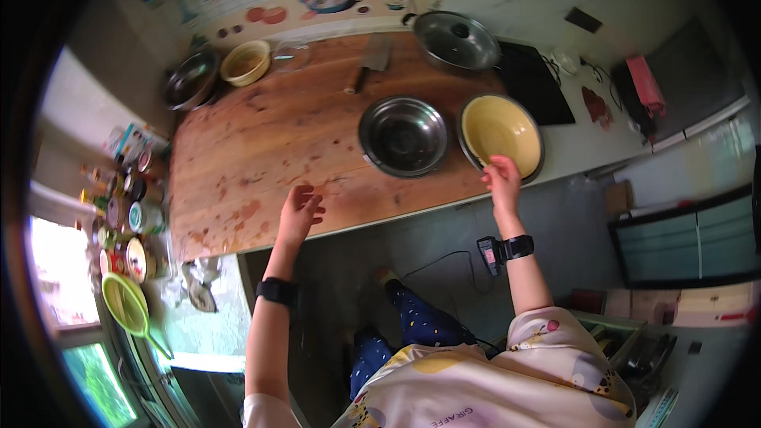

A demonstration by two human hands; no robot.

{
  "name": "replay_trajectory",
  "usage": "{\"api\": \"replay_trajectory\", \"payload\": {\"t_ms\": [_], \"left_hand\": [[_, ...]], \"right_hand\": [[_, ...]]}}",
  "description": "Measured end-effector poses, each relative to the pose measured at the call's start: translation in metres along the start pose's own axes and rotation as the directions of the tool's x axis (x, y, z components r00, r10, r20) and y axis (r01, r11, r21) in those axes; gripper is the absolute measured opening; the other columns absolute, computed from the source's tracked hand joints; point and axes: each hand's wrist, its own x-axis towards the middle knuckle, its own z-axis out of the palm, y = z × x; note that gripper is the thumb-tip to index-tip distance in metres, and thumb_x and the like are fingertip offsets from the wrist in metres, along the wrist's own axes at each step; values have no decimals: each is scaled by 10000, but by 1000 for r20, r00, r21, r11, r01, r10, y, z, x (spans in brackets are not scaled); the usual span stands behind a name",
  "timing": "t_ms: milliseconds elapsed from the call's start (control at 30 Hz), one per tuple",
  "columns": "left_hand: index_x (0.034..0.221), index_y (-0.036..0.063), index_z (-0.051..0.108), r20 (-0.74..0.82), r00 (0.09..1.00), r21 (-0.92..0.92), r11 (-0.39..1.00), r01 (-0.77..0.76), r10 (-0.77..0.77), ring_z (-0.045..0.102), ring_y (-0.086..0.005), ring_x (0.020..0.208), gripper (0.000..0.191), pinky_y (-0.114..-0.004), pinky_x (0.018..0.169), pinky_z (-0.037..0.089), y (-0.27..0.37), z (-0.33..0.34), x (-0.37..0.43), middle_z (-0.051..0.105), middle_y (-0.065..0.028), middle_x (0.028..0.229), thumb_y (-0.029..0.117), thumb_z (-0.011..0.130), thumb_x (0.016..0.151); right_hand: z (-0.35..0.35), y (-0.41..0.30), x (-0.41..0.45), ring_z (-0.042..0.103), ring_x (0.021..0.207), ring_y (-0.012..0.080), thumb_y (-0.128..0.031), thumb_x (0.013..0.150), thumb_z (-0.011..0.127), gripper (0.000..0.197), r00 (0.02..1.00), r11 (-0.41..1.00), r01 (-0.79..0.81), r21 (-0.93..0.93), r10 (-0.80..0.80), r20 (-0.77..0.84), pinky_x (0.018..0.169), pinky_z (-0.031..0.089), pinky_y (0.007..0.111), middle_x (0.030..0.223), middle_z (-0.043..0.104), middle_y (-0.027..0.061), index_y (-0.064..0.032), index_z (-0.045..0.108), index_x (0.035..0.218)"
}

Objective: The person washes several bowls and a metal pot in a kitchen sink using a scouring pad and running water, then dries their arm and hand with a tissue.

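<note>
My left hand [301, 213] is above the near edge of the wooden board [279, 142], fingers loosely curled and apart, with nothing in it. My right hand [504, 183] overlaps the near rim of a yellow enamel basin [496, 125] with a dark edge. Its fingers are bent close together; whether they touch the rim is unclear. Left of that basin sits a stainless steel bowl [404, 137], with no contents visible. A cleaver [374, 56] with a wooden handle lies farther back on the board. Both wrists wear black bands.
A lidded pan [458, 41] stands at the back right, beside a black cooktop [535, 86]. At the back left are a dark metal bowl [193, 80], a small yellow basin [245, 64] and a clear lid [291, 55]. Jars [145, 217] and a green strainer [125, 306] line the left side.
</note>
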Motion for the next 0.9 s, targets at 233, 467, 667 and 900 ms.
{"api": "replay_trajectory", "payload": {"t_ms": [233, 467, 667, 900], "left_hand": [[1233, 84, 342, 199, 934, -168, 928, 332, -297, 647, -294, 831, 418, -399, 723, 555, 45, 172, 96, 555, -148, 1073, 170, 523, 866], [1131, 84, 447, 140, 960, -181, 947, 266, -243, 640, -216, 727, 325, -354, 637, 582, 48, 205, 116, 604, -91, 878, 94, 522, 815], [1051, 59, 504, 78, 954, -154, 942, 299, -290, 626, -168, 704, 271, -337, 639, 579, 50, 207, 114, 601, -62, 833, 82, 517, 782], [1092, 84, 431, 112, 968, -326, 912, 250, -226, 631, -194, 701, 372, -338, 550, 586, 57, 176, 96, 570, -88, 874, 28, 501, 732]], "right_hand": [[-145, 72, 117, 544, 805, 167, -203, 716, 725, 497, 860, 937, -130, -325, -56, -507, 687, 483, 324, 958, 522, 84, -60, 490, 1130], [-147, 50, 128, 639, 787, 176, -249, 776, 664, 564, 886, 873, -462, 155, 445, 134, 628, 546, 318, 1052, 595, 97, -88, 375, 1233], [-152, 83, 136, 609, 722, 151, -162, 748, 612, 405, 870, 836, -489, 248, 487, 74, 578, 509, 297, 943, 604, 47, -103, 483, 1127], [-120, 65, 123, 589, 717, 158, -166, 734, 600, 394, 875, 862, -467, 195, 483, -41, 550, 485, 305, 924, 588, 32, -116, 493, 1109]]}}
